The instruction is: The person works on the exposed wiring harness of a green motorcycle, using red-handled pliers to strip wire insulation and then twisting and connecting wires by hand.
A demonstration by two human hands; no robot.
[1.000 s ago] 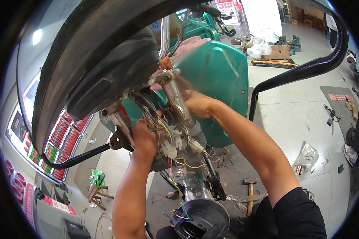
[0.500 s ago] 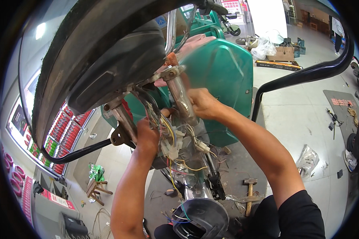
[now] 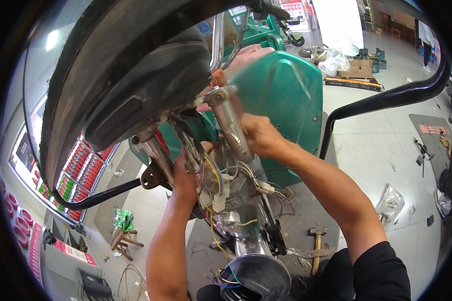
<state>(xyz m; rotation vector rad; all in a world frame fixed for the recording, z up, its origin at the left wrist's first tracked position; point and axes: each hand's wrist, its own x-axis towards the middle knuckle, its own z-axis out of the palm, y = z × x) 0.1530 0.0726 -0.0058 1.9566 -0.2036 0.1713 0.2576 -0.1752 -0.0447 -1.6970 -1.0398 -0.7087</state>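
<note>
In front of me is a partly stripped vehicle front end with chrome tubes [image 3: 229,128], a dark plastic body [image 3: 140,85] overhead and a green panel [image 3: 290,113] behind. My left hand [image 3: 185,170] reaches up beside the left tube, behind loose wires [image 3: 213,170] with white connectors [image 3: 220,200]; its fingers are mostly hidden. My right hand [image 3: 260,131] is at the right tube, fingers curled in behind it, what they grip hidden. A round dark housing [image 3: 261,276] with thin wires sits low between my forearms.
Black bent bars [image 3: 379,100] extend either side. A hammer [image 3: 317,251], wooden stool [image 3: 121,241] and plastic bag [image 3: 389,204] lie or stand around me. Display racks [image 3: 75,180] line the left. A cardboard box [image 3: 357,67] and another person [image 3: 427,40] are farther back right.
The front end and green panel have shifted slightly rightward in view, and the hanging wires have moved a little. Both my hands remain at the tubes, my right slightly further right in the picture.
</note>
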